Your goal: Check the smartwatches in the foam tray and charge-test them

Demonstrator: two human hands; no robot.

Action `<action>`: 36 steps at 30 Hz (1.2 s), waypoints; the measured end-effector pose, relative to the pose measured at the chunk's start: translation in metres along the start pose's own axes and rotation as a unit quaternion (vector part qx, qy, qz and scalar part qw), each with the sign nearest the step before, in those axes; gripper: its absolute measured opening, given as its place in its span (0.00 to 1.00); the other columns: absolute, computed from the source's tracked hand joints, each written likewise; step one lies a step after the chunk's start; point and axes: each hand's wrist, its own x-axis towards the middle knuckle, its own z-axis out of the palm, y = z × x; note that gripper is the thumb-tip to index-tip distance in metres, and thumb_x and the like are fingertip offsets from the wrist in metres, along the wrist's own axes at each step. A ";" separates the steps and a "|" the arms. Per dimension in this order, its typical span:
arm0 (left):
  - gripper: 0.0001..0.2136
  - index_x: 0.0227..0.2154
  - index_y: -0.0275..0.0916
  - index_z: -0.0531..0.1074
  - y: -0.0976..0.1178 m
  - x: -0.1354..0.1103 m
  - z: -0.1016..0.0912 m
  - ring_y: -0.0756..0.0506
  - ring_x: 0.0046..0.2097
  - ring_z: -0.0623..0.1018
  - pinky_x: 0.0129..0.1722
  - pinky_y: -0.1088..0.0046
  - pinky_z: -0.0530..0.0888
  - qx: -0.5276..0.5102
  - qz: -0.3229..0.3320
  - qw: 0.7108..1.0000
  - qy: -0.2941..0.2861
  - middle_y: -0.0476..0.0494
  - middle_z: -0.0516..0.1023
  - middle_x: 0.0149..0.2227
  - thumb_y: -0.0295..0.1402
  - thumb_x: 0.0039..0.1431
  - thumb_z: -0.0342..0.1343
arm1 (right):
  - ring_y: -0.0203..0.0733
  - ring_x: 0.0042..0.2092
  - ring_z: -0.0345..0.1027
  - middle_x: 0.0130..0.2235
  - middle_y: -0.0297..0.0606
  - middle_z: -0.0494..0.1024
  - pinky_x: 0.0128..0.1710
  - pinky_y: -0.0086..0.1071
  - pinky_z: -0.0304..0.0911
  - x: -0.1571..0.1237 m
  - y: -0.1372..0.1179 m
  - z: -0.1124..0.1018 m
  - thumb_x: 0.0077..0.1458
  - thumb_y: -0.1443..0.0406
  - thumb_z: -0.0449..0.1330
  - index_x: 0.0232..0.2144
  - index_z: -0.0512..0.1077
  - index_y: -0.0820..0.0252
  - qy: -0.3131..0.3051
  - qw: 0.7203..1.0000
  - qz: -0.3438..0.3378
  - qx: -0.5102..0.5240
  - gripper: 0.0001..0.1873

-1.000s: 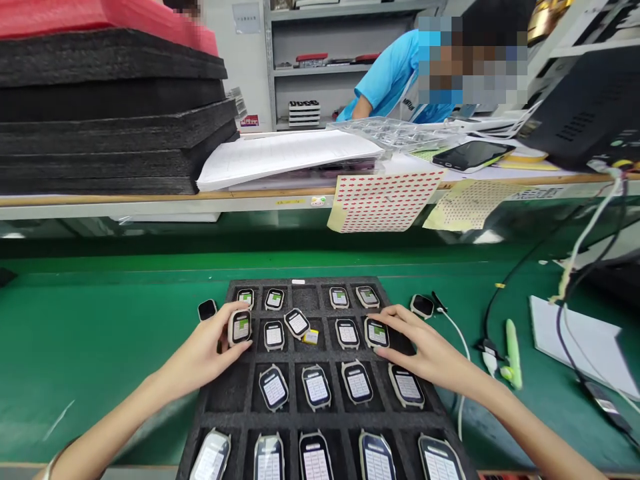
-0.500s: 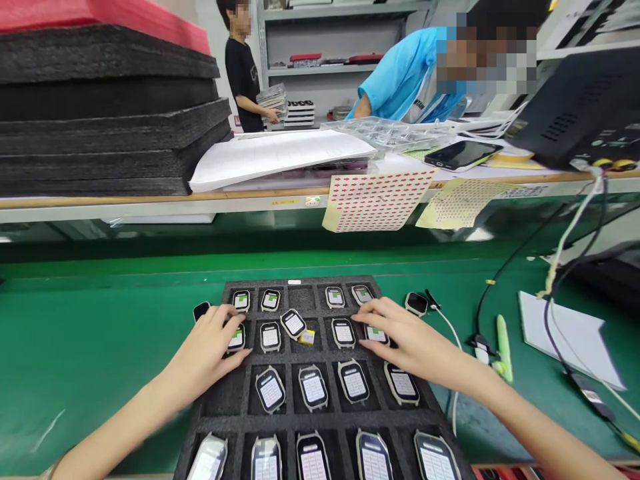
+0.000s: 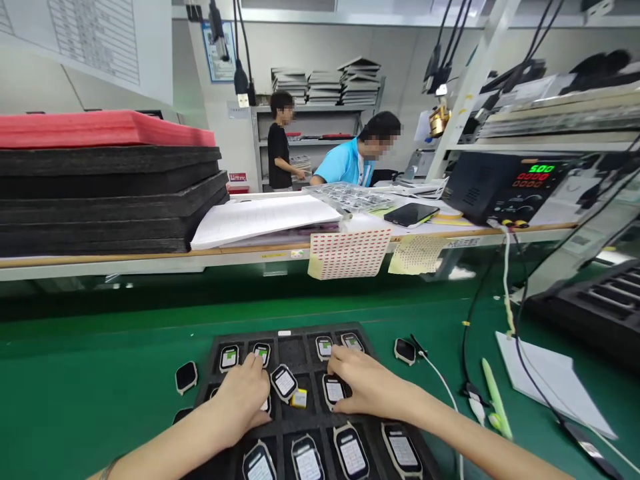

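Note:
A black foam tray (image 3: pixel 291 351) holds several square smartwatches with lit screens. My left hand (image 3: pixel 239 403) rests over the tray's second row, its thumb and fingers apart around a mostly covered watch (image 3: pixel 267 405). On the right side of that row, my right hand (image 3: pixel 367 383) has its finger and thumb spread at the edge of another watch (image 3: pixel 331 389). Whether either hand grips its watch firmly is hidden. Between the hands a tilted watch (image 3: pixel 285 383) lies across a divider, beside a small yellow block (image 3: pixel 299 399).
Loose watches lie left (image 3: pixel 187 377) and right (image 3: pixel 405 351) of the tray. A white cable (image 3: pixel 445 387), a green pen-like tool (image 3: pixel 495 397) and white paper (image 3: pixel 545 373) are at right. Above stand a foam stack (image 3: pixel 110 200) and a power supply (image 3: pixel 505 190). Two people are behind the shelf.
Both hands have moved inward, from the outer watches of the second row to neighbouring ones. The view has tilted upward, so the tray sits lower in the picture.

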 end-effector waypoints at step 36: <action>0.25 0.49 0.40 0.68 -0.004 -0.016 -0.028 0.48 0.38 0.73 0.40 0.73 0.68 -0.830 0.009 0.542 0.131 0.45 0.76 0.37 0.20 0.45 0.59 | 0.33 0.28 0.67 0.35 0.36 0.72 0.18 0.21 0.63 0.022 -0.051 -0.048 0.54 0.66 0.63 0.48 0.63 0.59 0.193 0.676 -0.054 0.709 0.20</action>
